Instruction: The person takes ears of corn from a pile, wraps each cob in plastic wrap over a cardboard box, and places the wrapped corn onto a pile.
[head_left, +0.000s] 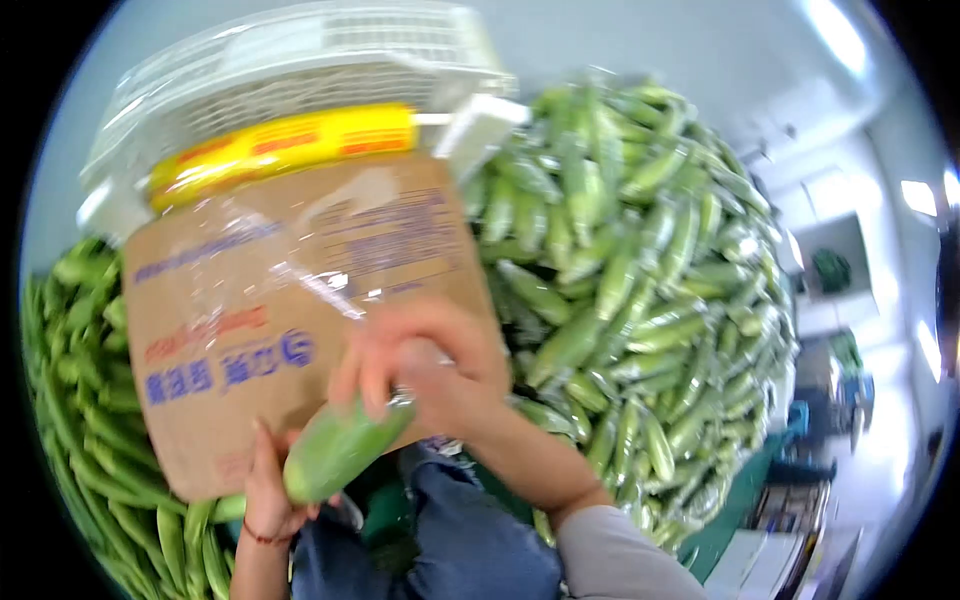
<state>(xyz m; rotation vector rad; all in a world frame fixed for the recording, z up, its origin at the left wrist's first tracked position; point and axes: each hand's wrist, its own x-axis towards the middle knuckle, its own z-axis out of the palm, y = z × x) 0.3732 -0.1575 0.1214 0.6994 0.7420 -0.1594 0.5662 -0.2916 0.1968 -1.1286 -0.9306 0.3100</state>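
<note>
we grip a green vegetable (335, 455) with our left hand (268, 492) near the cardboard box (215, 300); our right hand (430, 355) curls at its other end, grip too blurred to tell.

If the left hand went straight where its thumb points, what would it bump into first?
Probably the brown cardboard, right ahead of the left hand; depth is unclear, so it might pass just above.
</note>
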